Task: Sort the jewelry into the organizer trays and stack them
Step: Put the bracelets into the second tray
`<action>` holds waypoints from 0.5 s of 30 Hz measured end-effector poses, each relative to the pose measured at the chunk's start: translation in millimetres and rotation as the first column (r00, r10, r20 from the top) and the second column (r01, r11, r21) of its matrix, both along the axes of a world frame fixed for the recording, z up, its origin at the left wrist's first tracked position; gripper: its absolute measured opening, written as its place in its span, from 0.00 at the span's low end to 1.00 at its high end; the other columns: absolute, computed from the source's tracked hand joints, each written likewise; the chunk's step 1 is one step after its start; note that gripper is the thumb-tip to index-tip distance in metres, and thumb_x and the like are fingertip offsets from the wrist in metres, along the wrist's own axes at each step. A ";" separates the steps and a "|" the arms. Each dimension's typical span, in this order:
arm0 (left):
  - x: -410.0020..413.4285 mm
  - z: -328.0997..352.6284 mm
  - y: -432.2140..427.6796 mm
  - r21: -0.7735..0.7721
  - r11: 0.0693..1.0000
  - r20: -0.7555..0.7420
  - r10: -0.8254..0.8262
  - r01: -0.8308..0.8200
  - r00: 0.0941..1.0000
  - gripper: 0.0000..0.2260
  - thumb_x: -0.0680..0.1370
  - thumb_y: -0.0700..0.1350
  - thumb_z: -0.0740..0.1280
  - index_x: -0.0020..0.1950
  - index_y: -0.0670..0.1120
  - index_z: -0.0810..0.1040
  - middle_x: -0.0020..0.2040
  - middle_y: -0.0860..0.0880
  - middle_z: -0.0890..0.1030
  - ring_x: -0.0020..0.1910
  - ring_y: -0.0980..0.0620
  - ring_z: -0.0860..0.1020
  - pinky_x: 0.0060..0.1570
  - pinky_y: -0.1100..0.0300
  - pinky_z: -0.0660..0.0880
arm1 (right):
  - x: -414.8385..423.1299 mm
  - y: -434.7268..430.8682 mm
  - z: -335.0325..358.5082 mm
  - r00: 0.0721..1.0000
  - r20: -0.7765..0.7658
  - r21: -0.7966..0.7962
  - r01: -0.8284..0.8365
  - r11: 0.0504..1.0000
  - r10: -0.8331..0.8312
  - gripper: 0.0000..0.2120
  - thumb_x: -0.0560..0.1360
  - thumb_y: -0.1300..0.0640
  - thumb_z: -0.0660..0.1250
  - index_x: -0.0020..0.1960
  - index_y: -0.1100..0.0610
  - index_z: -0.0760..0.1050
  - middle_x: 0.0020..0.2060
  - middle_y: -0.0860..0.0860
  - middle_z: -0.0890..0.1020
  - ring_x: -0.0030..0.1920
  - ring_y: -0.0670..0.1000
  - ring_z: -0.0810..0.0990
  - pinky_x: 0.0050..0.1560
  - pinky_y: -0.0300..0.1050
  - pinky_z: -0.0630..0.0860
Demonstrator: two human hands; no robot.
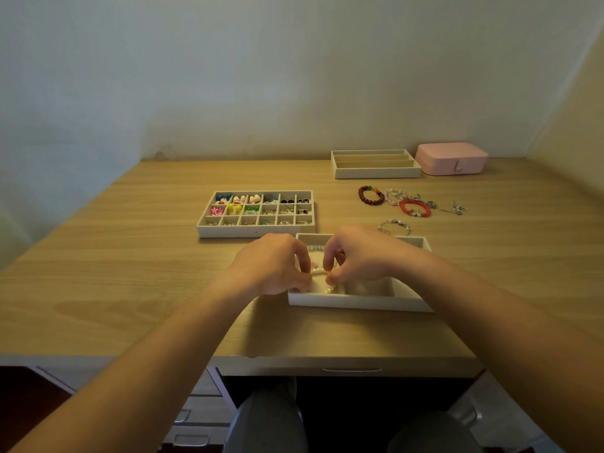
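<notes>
A white open tray sits near the table's front edge. Over its left part my left hand and my right hand both pinch a strand of pearl beads, which droops into the tray. Behind it, to the left, stands a gridded tray holding several earrings and small colourful pieces. At the back right is a tray with long slots. Loose on the table lie a dark red bead bracelet, a bright red bracelet, silver chains and a silver bracelet.
A pink closed jewelry box stands at the back right by the wall. The wooden table meets walls at the back and right. Drawers with handles show below the front edge, beside my knees.
</notes>
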State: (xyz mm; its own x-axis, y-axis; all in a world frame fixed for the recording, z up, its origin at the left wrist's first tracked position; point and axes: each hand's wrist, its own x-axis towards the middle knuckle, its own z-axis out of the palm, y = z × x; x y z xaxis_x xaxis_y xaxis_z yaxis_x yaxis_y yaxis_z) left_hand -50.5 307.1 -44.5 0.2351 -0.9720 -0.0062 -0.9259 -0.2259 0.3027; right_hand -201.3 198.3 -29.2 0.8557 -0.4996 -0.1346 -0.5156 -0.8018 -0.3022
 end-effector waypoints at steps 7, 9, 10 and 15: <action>5.4 -7.5 -6.2 -0.027 0.998 -0.062 0.062 -0.063 0.996 0.05 0.72 0.50 0.75 0.41 0.57 0.80 0.39 0.59 0.78 0.43 0.55 0.77 0.40 0.58 0.72 | -4.8 -1.4 -2.3 1.000 0.027 0.035 0.005 0.999 -0.006 0.07 0.74 0.49 0.76 0.49 0.49 0.85 0.38 0.43 0.79 0.38 0.44 0.76 0.38 0.41 0.73; 6.5 -9.4 -7.4 -0.024 0.997 -0.074 0.069 -0.071 0.995 0.05 0.72 0.50 0.75 0.39 0.57 0.80 0.39 0.59 0.79 0.42 0.56 0.78 0.39 0.59 0.72 | -5.3 -2.5 -3.6 1.000 0.030 0.042 0.005 0.999 -0.007 0.06 0.74 0.49 0.76 0.49 0.49 0.85 0.38 0.42 0.79 0.38 0.43 0.76 0.37 0.41 0.73; 6.6 -10.2 -8.6 -0.018 0.997 -0.075 0.071 -0.072 0.995 0.06 0.72 0.51 0.75 0.39 0.57 0.80 0.39 0.58 0.79 0.42 0.56 0.78 0.39 0.59 0.72 | -6.1 -3.7 -3.9 0.999 0.037 0.047 0.011 0.999 -0.012 0.07 0.74 0.49 0.76 0.49 0.49 0.85 0.38 0.42 0.79 0.38 0.43 0.76 0.38 0.41 0.73; 6.7 -9.6 -12.7 -0.016 0.996 -0.062 0.088 -0.089 0.994 0.06 0.71 0.54 0.75 0.39 0.56 0.80 0.40 0.57 0.80 0.42 0.54 0.78 0.39 0.58 0.74 | -13.2 -11.9 -0.9 0.991 0.107 0.067 0.068 0.995 -0.075 0.07 0.77 0.49 0.73 0.51 0.51 0.84 0.38 0.42 0.79 0.38 0.42 0.76 0.36 0.39 0.71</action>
State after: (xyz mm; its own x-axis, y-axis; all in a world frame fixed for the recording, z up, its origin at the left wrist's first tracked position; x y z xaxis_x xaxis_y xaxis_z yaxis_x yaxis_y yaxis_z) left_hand -43.8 294.4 -54.1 0.3196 -0.9475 -0.0050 -0.8822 -0.2995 0.3634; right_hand -214.5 186.4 -30.1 0.8295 -0.5534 -0.0757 -0.5320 -0.7414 -0.4089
